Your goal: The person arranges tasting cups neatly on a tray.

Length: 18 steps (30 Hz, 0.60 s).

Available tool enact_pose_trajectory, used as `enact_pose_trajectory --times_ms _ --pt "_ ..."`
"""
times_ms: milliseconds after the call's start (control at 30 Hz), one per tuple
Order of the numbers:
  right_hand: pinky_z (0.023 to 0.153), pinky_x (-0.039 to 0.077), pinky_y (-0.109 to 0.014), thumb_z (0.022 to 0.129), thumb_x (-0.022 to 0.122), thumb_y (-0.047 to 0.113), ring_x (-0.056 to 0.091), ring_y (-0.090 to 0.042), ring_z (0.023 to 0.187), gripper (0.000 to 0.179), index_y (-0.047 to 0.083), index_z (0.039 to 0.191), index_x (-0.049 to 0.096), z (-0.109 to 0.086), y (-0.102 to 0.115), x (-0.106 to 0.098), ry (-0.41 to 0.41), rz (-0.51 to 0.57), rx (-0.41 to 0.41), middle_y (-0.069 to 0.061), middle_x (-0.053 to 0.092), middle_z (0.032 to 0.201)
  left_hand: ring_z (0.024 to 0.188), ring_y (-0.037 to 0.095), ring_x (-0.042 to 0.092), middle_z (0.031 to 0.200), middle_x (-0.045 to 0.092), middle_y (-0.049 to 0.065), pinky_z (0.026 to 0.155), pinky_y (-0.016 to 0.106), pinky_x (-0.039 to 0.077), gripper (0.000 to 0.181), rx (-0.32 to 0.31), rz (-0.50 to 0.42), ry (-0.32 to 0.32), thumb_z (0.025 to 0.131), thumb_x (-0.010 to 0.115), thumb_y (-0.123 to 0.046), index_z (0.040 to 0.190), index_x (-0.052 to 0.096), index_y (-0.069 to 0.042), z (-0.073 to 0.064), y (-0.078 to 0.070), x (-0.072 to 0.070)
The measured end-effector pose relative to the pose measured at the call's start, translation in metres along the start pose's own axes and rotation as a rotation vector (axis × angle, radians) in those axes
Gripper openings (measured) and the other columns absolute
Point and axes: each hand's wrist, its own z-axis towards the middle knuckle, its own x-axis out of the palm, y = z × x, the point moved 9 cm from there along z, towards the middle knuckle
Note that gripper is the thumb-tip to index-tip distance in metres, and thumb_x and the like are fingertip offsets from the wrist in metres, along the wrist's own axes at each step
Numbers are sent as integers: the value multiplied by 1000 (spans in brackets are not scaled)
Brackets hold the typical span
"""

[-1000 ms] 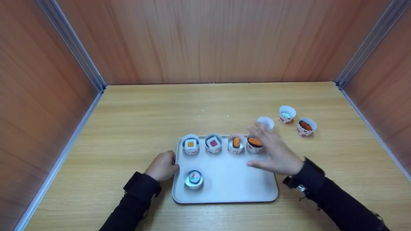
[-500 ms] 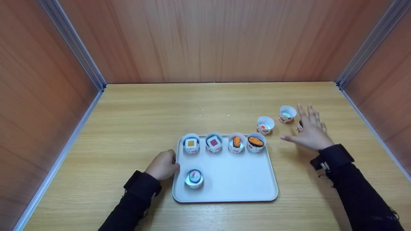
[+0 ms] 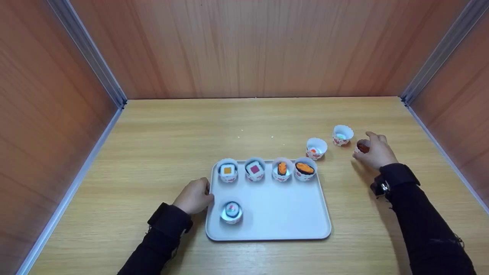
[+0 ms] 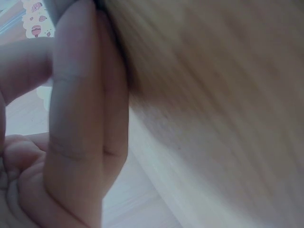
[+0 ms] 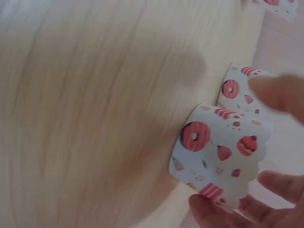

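My left hand [image 3: 193,196] pinches the left rim of a white tray [image 3: 282,214], its thumb on top and the curled fingers at the edge. At the right, my right hand [image 3: 376,152] reaches around a paper cup [image 5: 218,152] printed with donuts and cupcakes. A dark piece of toy sushi with an orange-red top [image 3: 363,147] sits in that cup. In the right wrist view, the fingertips [image 5: 209,211] lie right at one side of the cup, while the blurred thumb [image 5: 275,92] stands apart from its other side.
Along the tray's back edge stand several paper cups of toy sushi, including an orange-topped one [image 3: 305,169]. Another cup [image 3: 231,212] is at its front left. Beyond the tray are two more cups, one nearer [image 3: 316,149] and one farther [image 3: 342,135]. Wooden panels [image 3: 252,49] enclose the table.
My right hand has moved from above the tray's back right corner rightward to the cup with the orange-red sushi, its spread fingers drawing in around it. My left hand stays on the tray rim.
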Motion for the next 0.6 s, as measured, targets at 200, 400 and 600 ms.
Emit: enact_pose_trajectory --times_ms 200,400,600 --pt "105 33 -64 90 62 24 41 -55 120 77 -15 144 25 2 -6 -1 -19 -28 -3 -43 34 133 55 15 47 65 46 2 48 25 37 10 14 12 -10 79 59 1 77 51 -4 0 -1 -1" --pt "104 33 -63 88 64 23 42 -53 120 73 -11 142 29 -1 -8 2 -2 -4 12 -41 36 133 55 15 47 65 47 2 48 25 36 10 14 15 -8 79 59 1 77 51 -4 0 -1 -1" --pt "102 35 -63 86 68 26 44 -51 119 72 -11 139 34 -8 -1 1 -6 -7 -26 -39 41 131 52 14 48 63 47 1 47 24 37 10 9 8 -3 80 59 0 77 51 -5 0 0 -1"
